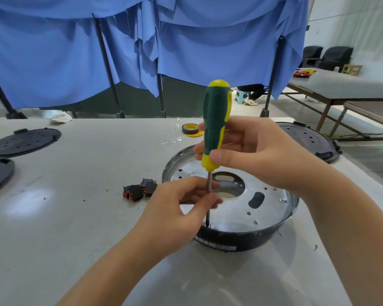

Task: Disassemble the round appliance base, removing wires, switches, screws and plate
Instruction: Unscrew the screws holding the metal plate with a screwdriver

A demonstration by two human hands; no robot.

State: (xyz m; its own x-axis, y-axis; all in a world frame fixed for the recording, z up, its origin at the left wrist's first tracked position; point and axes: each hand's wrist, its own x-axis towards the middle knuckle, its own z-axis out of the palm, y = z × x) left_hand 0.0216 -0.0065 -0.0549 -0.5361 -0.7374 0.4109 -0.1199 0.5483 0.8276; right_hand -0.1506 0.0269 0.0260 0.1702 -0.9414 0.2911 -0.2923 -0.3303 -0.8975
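On the table, loose rocker switches lie at nine o'clock of the round appliance base. The left hand pinches the screwdriver shaft, likely steadying its tip on a rim screw at seven o'clock. The right hand fingers wrap the handle to turn it.

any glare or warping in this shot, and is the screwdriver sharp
Head view: the screwdriver is sharp; glare washes out the metal plate in the base and makes a bright patch on the table; wide-angle warping bends the table's edge and the curtain poles; the far chairs look soft.
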